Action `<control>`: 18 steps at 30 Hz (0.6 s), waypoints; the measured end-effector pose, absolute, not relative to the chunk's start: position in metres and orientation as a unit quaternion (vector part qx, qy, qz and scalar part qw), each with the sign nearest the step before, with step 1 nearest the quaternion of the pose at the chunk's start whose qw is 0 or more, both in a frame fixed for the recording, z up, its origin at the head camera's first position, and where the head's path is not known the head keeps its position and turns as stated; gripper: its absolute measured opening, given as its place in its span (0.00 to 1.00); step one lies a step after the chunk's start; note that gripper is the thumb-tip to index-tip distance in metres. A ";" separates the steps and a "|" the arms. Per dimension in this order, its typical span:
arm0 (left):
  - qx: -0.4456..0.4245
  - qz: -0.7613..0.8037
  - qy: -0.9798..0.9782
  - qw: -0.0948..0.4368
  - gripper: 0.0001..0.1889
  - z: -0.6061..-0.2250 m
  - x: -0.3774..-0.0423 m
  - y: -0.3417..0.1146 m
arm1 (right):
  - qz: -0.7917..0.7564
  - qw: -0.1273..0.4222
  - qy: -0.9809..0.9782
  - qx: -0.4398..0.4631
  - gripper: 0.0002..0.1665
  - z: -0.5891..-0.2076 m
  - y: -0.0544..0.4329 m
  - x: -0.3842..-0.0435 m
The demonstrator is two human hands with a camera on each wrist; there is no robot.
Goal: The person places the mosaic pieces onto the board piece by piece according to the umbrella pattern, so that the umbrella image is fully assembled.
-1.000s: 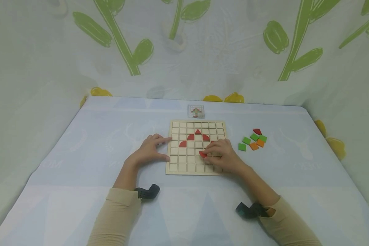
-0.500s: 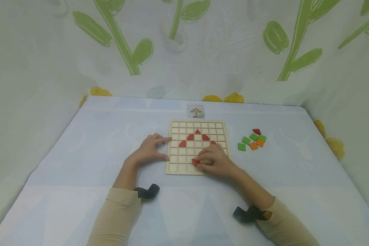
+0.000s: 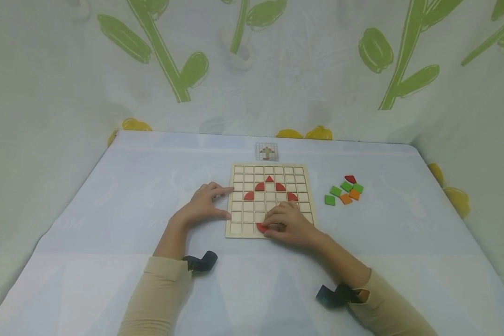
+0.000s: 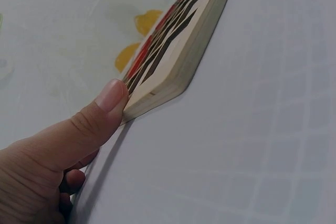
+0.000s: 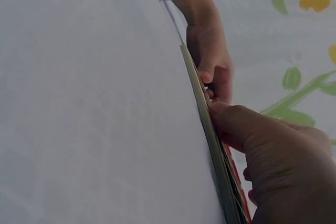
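Note:
A wooden grid board (image 3: pixel 240 217) lies flat on the table. On it are a red triangle (image 3: pixel 269 179) and several red quarter-circle pieces, such as the left one (image 3: pixel 249 196). My right hand (image 3: pixel 291 226) pinches another red quarter-circle piece (image 3: pixel 262 227) between thumb and fingertips, at the board's bottom row. The fingers partly cover that piece. At the board's left edge, my left hand (image 3: pixel 203 205) touches the side with its outstretched thumb and index finger. In the left wrist view the thumb (image 4: pixel 107 103) rests against the board's corner area.
Right of the board lie loose tiles: several green squares, such as the nearest one (image 3: pixel 330 200), orange squares including this one (image 3: pixel 346 199), and a dark red piece (image 3: pixel 350 179). Beyond the board sits a small pattern card (image 3: pixel 266 151). A patterned curtain (image 3: pixel 277 70) rises behind the table.
My right hand has moved left and toward the board's near edge, carrying the red quarter-circle piece from the middle of the grid to the bottom row. My left hand has stayed put.

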State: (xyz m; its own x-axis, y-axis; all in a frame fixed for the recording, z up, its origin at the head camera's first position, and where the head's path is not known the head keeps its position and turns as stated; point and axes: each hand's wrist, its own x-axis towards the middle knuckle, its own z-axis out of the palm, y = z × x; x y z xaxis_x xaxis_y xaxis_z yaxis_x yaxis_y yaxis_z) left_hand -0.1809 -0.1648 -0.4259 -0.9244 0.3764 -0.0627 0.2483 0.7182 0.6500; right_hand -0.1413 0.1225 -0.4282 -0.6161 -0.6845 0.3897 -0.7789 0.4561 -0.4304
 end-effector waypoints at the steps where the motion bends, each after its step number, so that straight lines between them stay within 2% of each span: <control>1: 0.169 0.336 0.922 0.096 0.43 -0.426 -0.181 -0.165 | 0.294 0.084 -0.848 0.433 0.11 -0.429 0.122 -0.141; 8: 0.172 0.338 0.921 0.093 0.43 -0.426 -0.181 -0.165 | 0.295 0.108 -0.841 0.440 0.12 -0.431 0.120 -0.141; 18: 0.174 0.340 0.919 0.094 0.43 -0.426 -0.181 -0.165 | 0.300 0.110 -0.846 0.427 0.11 -0.431 0.120 -0.140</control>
State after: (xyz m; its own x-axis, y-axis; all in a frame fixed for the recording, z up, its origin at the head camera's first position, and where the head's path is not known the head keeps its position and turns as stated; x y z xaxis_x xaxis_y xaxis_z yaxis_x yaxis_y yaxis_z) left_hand -0.1813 -0.1645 -0.4257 -0.9217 0.3841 -0.0537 0.2568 0.7081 0.6577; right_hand -0.1398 0.1201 -0.4314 -0.6106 -0.6566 0.4428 -0.7889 0.4555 -0.4126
